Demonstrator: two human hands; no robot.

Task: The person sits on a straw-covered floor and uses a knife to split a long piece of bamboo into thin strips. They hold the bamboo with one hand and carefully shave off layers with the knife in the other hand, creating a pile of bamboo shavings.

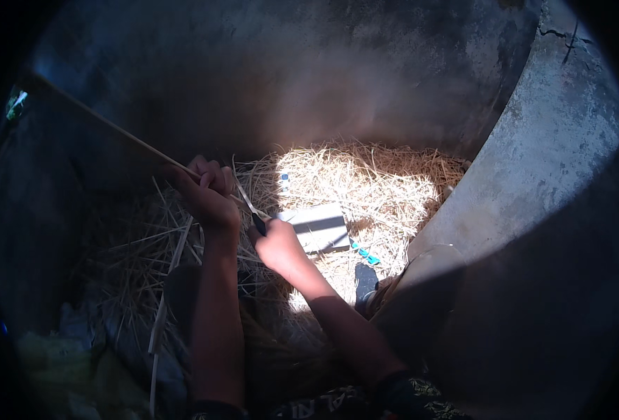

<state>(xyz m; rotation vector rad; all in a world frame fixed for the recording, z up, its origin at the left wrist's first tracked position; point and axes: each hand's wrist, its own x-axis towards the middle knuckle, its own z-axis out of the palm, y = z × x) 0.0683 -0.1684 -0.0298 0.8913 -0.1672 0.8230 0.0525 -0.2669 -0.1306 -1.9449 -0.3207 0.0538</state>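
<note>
A long, thin, pale strip, possibly split bamboo (117, 129), slants from the upper left down into my left hand (211, 192). The fingers of that hand are curled around it, and its lower end comes out towards my right hand (280, 246). My right hand is closed on the dark handle of a knife (259, 224). Its narrow blade points up and away, close beside the strip just right of my left hand. Whether blade and strip touch I cannot tell.
Sunlit straw or shavings (386, 178) cover the ground before a concrete wall (288, 77). A pale flat block (320, 238) lies there beside a small teal object (367, 255). A dark shoe (365, 283) is near it; another strip (162, 318) lies left of my left forearm.
</note>
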